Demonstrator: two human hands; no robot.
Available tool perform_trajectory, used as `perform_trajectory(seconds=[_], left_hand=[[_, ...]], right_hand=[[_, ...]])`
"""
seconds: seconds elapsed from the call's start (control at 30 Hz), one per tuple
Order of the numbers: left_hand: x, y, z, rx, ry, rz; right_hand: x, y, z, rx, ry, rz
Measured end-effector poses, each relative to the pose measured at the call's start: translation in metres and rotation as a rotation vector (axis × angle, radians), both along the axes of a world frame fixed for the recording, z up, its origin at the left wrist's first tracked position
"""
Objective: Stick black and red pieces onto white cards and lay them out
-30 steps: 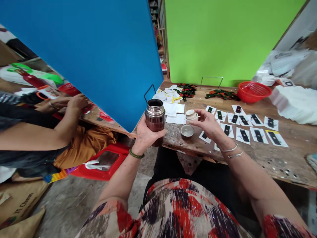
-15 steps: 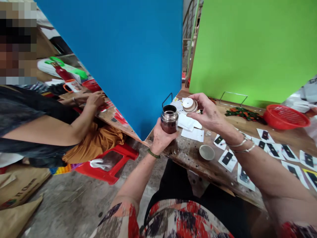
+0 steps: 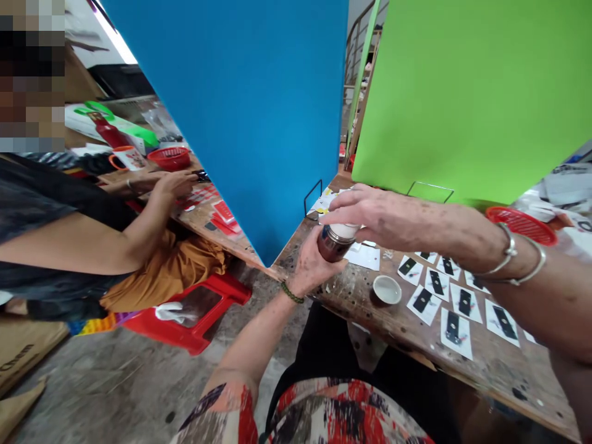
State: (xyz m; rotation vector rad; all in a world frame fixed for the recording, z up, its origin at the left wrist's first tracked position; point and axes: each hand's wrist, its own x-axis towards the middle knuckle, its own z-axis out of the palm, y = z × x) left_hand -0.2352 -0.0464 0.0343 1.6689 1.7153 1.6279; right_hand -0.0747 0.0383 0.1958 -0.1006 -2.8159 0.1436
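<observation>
My left hand (image 3: 311, 266) is wrapped round a dark brown thermos flask (image 3: 333, 245) with a shiny metal neck, held tilted above the table's near edge. Over its mouth, my right hand (image 3: 365, 213) grips a white lid (image 3: 345, 230), the fingers curled about it from above. The lid sits at the flask's neck; whether it is screwed on I cannot tell. Below and to the right of the flask stands a small pale bowl (image 3: 386, 290). White paper (image 3: 365, 258) lies partly hidden behind my hands.
Several white cards with black pieces (image 3: 435, 282) lie in rows at the right, near a red basket (image 3: 522, 226). A blue panel (image 3: 240, 123) and a green panel (image 3: 472, 92) rise behind. At the left, a co-worker's arm (image 3: 157, 216) reaches over the table beside a red stool (image 3: 203, 320).
My right hand has brought the lid left and down onto the flask's mouth. The flask has shifted slightly right and down in view, and tilted.
</observation>
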Motion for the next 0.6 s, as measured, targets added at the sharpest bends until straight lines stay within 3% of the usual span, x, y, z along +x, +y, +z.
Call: perform_trajectory(seconds=[0.1, 0.23, 0.3, 0.47, 0.53, 0.6], left_hand=[[0.002, 0.0, -0.001, 0.003, -0.031, -0.033], [0.008, 0.004, 0.002, 0.018, -0.049, 0.041], [0.012, 0.006, 0.007, 0.014, -0.054, 0.069], [0.019, 0.01, 0.023, 0.062, -0.061, -0.156], [0.023, 0.012, 0.023, 0.054, -0.054, -0.185], [0.028, 0.015, 0.022, 0.017, -0.039, -0.114]], right_hand=[[-0.001, -0.002, 0.003, -0.051, -0.068, -0.01], [0.001, -0.004, -0.004, -0.044, 0.073, -0.299], [0.008, -0.004, -0.006, -0.093, 0.121, -0.38], [0.032, -0.003, -0.009, -0.312, 0.187, -0.21], [0.037, -0.005, -0.017, -0.317, 0.257, -0.317], [0.041, -0.007, -0.027, -0.263, 0.339, -0.516]])
